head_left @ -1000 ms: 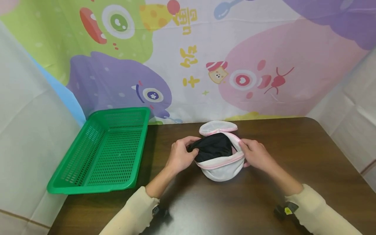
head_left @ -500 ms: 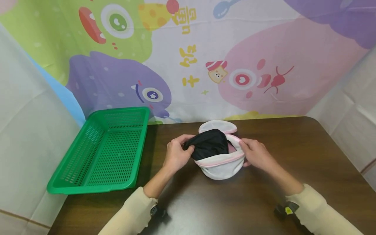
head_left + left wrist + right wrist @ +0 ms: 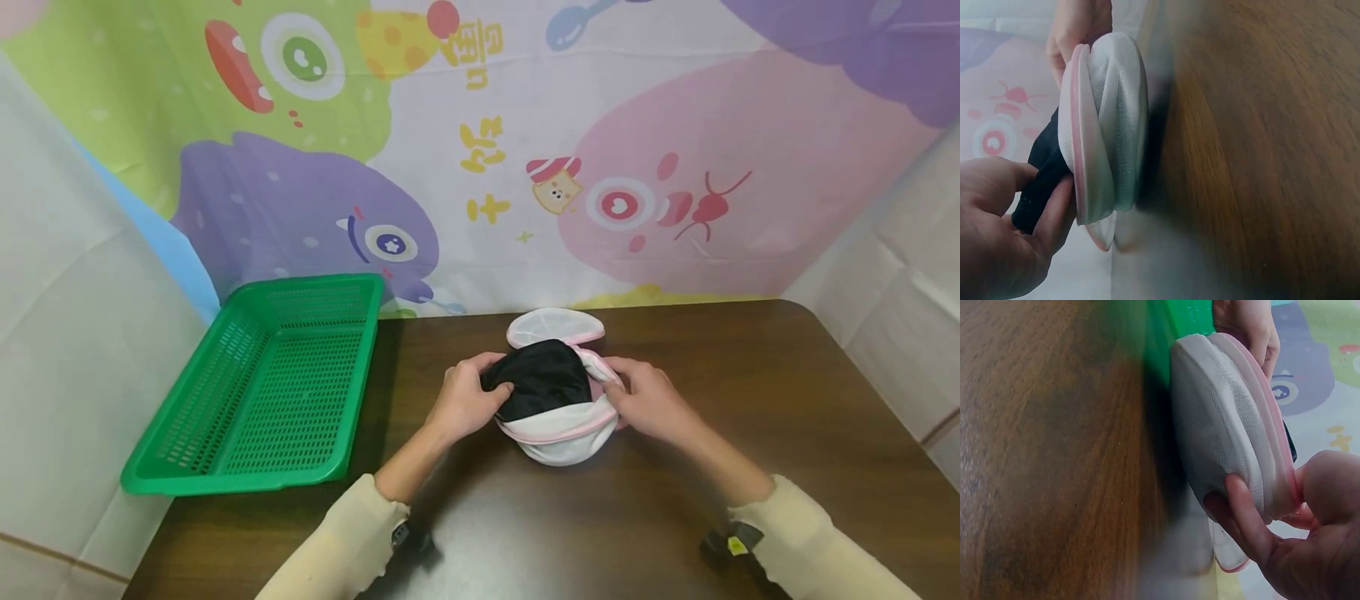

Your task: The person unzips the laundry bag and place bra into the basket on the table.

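Note:
A round white mesh laundry bag [image 3: 564, 446] with a pink zipper lies unzipped on the table, its lid [image 3: 555, 325] folded back toward the wall. A smooth, rounded piece of black cloth [image 3: 542, 379] fills much of its opening, and something pink [image 3: 597, 388] shows beside it. My left hand [image 3: 468, 396] pinches the left end of the black cloth between thumb and fingers; the left wrist view shows this cloth end [image 3: 1041, 194] outside the rim. On the other side, my right hand [image 3: 647, 400] grips the bag's right rim, fingers under the mesh wall [image 3: 1222, 425] in the right wrist view.
A green slotted plastic basket [image 3: 300, 392] stands at the left of the brown wooden table [image 3: 570, 533]. Behind the table hangs a cartoon-print cloth [image 3: 510, 250], with pale panels [image 3: 67, 333] at the sides.
My left hand drew the black cloth slightly left and up, then came back right and lower with it. My right hand has shifted its hold, its thumb now further in over the rim.

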`<move>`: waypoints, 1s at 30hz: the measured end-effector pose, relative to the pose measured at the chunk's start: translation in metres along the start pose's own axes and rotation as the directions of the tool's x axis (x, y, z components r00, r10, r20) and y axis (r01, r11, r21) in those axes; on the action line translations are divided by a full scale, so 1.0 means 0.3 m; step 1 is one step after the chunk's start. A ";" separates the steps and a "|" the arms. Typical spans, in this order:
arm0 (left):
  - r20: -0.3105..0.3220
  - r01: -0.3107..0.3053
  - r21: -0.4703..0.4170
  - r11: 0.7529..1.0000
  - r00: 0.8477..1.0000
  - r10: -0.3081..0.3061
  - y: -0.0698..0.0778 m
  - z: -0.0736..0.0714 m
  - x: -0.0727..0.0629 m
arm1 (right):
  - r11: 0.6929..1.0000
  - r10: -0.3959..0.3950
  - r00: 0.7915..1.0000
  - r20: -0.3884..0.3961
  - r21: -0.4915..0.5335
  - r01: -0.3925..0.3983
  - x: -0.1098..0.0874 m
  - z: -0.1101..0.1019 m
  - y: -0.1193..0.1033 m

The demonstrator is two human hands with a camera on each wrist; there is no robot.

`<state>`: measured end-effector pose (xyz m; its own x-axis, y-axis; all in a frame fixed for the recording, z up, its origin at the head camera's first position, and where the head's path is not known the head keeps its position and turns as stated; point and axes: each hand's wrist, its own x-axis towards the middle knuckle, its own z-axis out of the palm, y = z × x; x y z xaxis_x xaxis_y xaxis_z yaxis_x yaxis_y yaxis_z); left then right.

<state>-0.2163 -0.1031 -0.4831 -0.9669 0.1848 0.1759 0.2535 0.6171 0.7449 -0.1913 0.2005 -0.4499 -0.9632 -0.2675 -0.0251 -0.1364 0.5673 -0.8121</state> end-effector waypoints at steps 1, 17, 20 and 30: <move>0.006 0.018 -0.013 1.000 1.000 -0.018 0.035 -0.017 -0.012 | 1.000 0.000 1.000 0.001 -0.002 0.000 0.000 0.001 0.000; -0.015 0.077 -0.117 0.990 0.997 -0.080 0.167 -0.091 -0.055 | 0.999 0.035 0.999 0.018 -0.008 -0.035 -0.005 0.002 -0.003; -0.020 0.080 -0.117 0.990 0.996 -0.083 0.168 -0.100 -0.055 | 1.000 0.030 0.999 0.018 -0.007 -0.030 -0.004 0.005 -0.005; -0.014 0.112 -0.150 0.982 0.993 -0.116 0.175 -0.118 -0.061 | 1.000 0.019 1.000 0.017 -0.010 -0.019 -0.007 0.011 -0.011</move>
<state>-0.1862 -0.1012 -0.4245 -0.9901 0.1011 0.0976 0.1359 0.5124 0.8479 -0.1881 0.1966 -0.4490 -0.9617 -0.2695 -0.0504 -0.1204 0.5804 -0.8053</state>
